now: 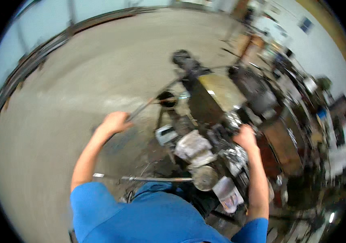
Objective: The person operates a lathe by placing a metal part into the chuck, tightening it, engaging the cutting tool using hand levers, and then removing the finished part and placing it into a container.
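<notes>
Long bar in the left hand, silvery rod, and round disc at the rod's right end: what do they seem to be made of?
Long bar: probably metal, judging by its slim shape and dull grey surface. Silvery rod: likely bare metal, with bright highlights along it. Round disc: metal or stone, unclear; it looks matte greyish, but blur hides its texture.

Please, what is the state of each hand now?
Left hand: closed, holding a long bar.
Right hand: at a shiny metal part; grip too blurred to tell.

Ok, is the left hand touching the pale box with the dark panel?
Apart: the head view shows floor between the left hand and the pale box to its right.
</notes>
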`<control>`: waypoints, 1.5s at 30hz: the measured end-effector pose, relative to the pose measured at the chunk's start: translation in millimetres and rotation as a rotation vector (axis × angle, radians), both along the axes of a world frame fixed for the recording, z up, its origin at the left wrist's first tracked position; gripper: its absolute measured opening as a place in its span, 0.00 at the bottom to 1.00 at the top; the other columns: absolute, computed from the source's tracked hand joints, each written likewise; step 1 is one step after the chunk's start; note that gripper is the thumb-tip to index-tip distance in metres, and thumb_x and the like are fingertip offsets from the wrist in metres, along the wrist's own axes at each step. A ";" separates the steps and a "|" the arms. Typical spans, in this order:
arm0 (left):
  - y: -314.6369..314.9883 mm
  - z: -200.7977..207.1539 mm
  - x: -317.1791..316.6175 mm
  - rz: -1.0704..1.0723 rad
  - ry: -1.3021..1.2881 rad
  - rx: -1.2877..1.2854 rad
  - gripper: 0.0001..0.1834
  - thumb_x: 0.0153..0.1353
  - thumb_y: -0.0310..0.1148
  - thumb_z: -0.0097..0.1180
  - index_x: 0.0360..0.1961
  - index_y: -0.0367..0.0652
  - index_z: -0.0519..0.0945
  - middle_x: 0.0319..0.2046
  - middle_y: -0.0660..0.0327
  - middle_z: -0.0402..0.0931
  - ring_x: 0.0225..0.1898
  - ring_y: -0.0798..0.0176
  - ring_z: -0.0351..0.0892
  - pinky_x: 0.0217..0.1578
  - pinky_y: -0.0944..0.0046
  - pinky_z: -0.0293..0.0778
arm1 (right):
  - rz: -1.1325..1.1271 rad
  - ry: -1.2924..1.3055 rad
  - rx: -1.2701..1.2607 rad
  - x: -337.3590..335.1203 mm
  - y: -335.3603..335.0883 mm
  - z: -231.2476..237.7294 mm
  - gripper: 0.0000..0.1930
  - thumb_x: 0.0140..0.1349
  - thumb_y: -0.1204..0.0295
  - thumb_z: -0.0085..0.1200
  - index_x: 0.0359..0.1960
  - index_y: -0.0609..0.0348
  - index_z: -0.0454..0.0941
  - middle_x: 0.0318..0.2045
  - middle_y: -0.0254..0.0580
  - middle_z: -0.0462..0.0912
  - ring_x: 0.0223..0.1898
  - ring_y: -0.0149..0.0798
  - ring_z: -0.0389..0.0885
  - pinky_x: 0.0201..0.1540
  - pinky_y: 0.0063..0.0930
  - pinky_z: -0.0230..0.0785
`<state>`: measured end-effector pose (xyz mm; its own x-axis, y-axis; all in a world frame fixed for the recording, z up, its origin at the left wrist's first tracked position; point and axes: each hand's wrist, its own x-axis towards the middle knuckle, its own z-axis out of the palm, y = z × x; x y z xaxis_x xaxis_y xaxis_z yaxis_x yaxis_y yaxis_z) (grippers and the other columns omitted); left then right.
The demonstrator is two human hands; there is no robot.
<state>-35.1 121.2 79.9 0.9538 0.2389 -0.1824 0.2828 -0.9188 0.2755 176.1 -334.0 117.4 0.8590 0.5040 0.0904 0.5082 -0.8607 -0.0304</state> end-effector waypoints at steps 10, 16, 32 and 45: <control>-1.2 -40.9 -8.8 0.107 -0.257 0.004 0.14 0.47 0.35 0.57 0.29 0.36 0.72 0.22 0.46 0.75 0.30 0.42 0.76 0.32 0.46 0.72 | -0.092 0.086 0.335 -3.4 34.4 9.7 0.14 0.36 0.70 0.49 0.22 0.72 0.77 0.21 0.63 0.76 0.28 0.56 0.77 0.35 0.39 0.68; 57.1 -38.1 19.5 0.067 -0.100 0.230 0.10 0.48 0.33 0.53 0.29 0.39 0.74 0.22 0.49 0.76 0.27 0.48 0.78 0.29 0.51 0.73 | -0.164 0.071 0.433 2.0 35.9 13.7 0.13 0.38 0.69 0.49 0.18 0.72 0.73 0.16 0.58 0.72 0.20 0.54 0.71 0.29 0.37 0.64; 3.8 -93.6 91.7 0.321 -0.796 -0.276 0.19 0.55 0.40 0.52 0.45 0.42 0.74 0.35 0.53 0.77 0.39 0.50 0.75 0.38 0.51 0.70 | -0.074 -0.041 0.528 -17.7 11.1 18.8 0.12 0.34 0.70 0.52 0.22 0.63 0.77 0.49 0.60 0.71 0.49 0.59 0.71 0.49 0.37 0.65; -75.2 -210.1 183.1 -0.711 0.253 0.515 0.12 0.46 0.35 0.54 0.34 0.48 0.80 0.36 0.57 0.79 0.38 0.54 0.79 0.36 0.56 0.74 | -0.548 -0.096 0.490 -190.9 -196.1 7.8 0.13 0.34 0.70 0.55 0.27 0.59 0.79 0.46 0.53 0.76 0.45 0.54 0.75 0.46 0.38 0.69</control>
<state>148.0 46.0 -130.2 0.8534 -0.2804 -0.4394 -0.4010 -0.8918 -0.2097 -14.9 -530.1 125.2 0.9529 -0.1119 0.2818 0.0295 -0.8908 -0.4535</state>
